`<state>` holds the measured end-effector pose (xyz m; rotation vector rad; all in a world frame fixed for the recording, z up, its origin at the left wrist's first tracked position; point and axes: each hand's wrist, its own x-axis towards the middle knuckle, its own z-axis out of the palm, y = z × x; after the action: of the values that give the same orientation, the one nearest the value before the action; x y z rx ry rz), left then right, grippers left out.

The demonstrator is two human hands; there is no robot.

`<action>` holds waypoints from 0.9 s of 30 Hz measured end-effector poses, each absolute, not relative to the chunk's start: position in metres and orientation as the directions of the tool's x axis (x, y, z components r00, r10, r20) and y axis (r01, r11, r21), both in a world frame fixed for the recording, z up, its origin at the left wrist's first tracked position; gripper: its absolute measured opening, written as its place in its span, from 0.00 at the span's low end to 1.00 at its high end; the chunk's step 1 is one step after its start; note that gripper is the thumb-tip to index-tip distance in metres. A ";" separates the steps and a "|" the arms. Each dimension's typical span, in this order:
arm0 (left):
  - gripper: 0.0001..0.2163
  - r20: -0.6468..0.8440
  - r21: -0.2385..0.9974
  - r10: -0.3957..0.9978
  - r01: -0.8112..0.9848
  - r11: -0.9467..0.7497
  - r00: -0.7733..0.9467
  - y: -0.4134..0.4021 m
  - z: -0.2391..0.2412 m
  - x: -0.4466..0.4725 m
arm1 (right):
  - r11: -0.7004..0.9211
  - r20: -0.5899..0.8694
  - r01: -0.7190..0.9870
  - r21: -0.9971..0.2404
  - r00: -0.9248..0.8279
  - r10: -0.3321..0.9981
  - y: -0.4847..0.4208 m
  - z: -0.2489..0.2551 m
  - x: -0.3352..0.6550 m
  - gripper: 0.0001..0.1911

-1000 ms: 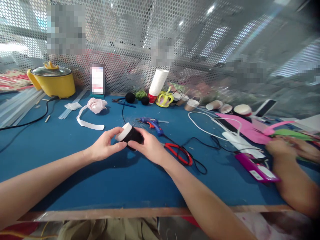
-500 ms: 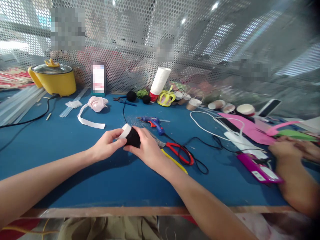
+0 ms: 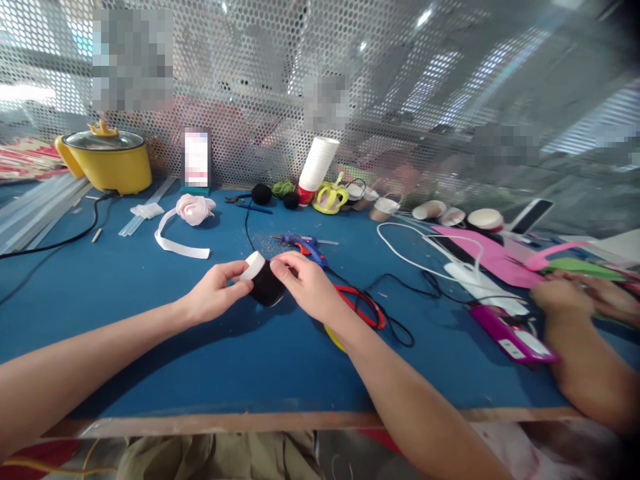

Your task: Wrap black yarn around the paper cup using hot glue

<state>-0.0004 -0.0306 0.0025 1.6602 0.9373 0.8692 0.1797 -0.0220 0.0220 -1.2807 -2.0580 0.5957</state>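
Note:
A small paper cup [image 3: 255, 265], its white part bare and the rest wrapped in black yarn [image 3: 267, 287], is held tilted above the table. My left hand [image 3: 217, 290] is closed on the white end, thumb and fingers pinching it. At the upper right of the wrapped part, my right hand [image 3: 305, 280] has thumb and forefinger pressed together, apparently on the yarn. From a black yarn ball [image 3: 261, 194] a strand runs down toward the cup. Behind my right hand lie a blue glue gun [image 3: 305, 245] and scissors with red and yellow handles [image 3: 367, 303], partly covered by my forearm.
A strip of white ribbon [image 3: 183, 249] trails from its pink roll [image 3: 195, 209]. At the back stand a yellow pot [image 3: 113, 163], a phone [image 3: 197, 160] and stacked paper cups [image 3: 320, 163]. To the right, a purple power strip [image 3: 510, 337] lies near another person's arm [image 3: 575, 340].
My right hand has slid from around the wrapped part up to its right edge, fingers now pinched, so more black yarn shows. My left hand stays on the white end.

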 end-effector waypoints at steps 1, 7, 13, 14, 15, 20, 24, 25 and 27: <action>0.08 0.110 0.960 0.886 0.183 -0.213 0.451 -0.031 0.002 0.000 | 0.379 0.227 0.614 -0.693 -0.313 0.922 -0.020 0.022 0.180 0.20; 0.09 0.127 0.928 0.858 0.245 -0.279 0.498 -0.035 0.001 0.000 | 0.049 -0.051 0.328 -0.943 -0.289 0.956 -0.007 0.015 0.173 0.24; 0.08 0.135 0.915 0.834 0.256 -0.312 0.535 -0.036 0.003 0.001 | -0.110 -0.136 0.088 -0.990 -0.374 0.918 0.006 0.031 0.158 0.05; 0.08 0.139 0.916 0.831 0.249 -0.315 0.538 -0.036 0.002 0.001 | -0.094 -0.123 0.094 -0.991 -0.381 0.916 0.008 0.035 0.154 0.03; 0.08 0.140 0.919 0.830 0.241 -0.312 0.540 -0.036 0.001 0.001 | -0.066 -0.104 0.109 -0.992 -0.391 0.914 0.010 0.039 0.149 0.02; 0.07 0.083 0.970 0.854 0.155 -0.188 0.514 -0.034 -0.005 0.003 | 0.136 0.012 0.218 -0.966 -0.491 0.871 0.023 0.056 0.117 0.01; 0.08 0.062 0.993 0.875 0.056 -0.101 0.479 -0.033 -0.006 0.006 | 0.347 -0.017 0.408 -0.845 -0.668 0.744 0.039 0.066 0.102 0.07; 0.08 0.059 0.995 0.881 0.044 -0.091 0.470 -0.032 -0.006 0.006 | 0.400 -0.028 0.490 -0.775 -0.658 0.752 0.044 0.068 0.104 0.10; 0.08 0.048 0.997 0.885 0.039 -0.074 0.463 -0.032 -0.005 0.006 | 0.443 0.035 0.660 -0.607 -0.534 0.845 0.056 0.070 0.116 0.13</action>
<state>0.0061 -0.0318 -0.0052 1.4841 0.8543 0.8630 0.1165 0.0562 0.0703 -1.2841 -2.3655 0.7758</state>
